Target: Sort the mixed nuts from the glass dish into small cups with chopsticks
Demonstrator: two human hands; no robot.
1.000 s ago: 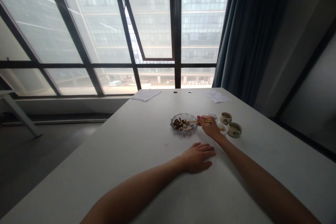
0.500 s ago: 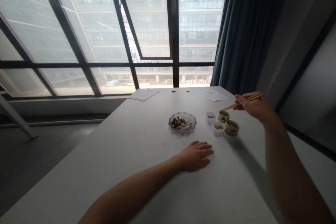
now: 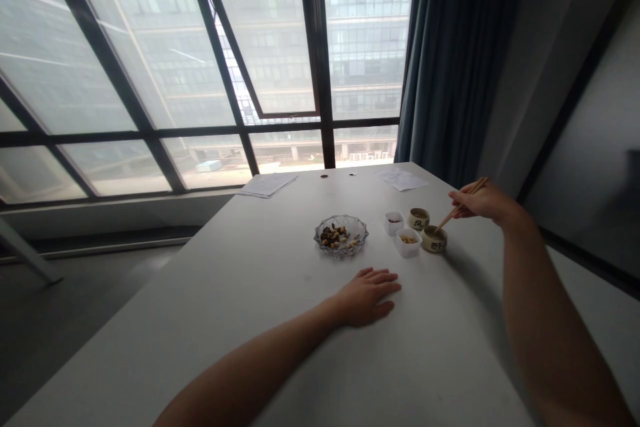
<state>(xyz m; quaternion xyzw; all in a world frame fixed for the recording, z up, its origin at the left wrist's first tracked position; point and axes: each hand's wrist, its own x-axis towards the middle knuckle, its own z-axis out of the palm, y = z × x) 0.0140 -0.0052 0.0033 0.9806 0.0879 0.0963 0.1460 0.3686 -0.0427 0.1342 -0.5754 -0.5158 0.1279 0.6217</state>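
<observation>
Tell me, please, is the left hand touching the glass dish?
Apart: the head view shows bare table between the left hand and the glass dish.

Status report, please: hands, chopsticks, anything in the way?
Right hand grips chopsticks, tips at nearer ceramic cup. Left hand flat on table. White tub beside cup.

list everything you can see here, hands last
glass dish: one, clear, mid-table, holds mixed nuts
white tubs: two, white, right of dish
ceramic cups: two, beige, right of tubs
chopsticks: one pair, wooden, tips at nearer cup
papers: two lots, white, table's far edge
table: one, white
window: dark-framed, behind table
curtain: one, blue-grey, right of window
left hand: flat on table
right hand: holds chopsticks
</observation>
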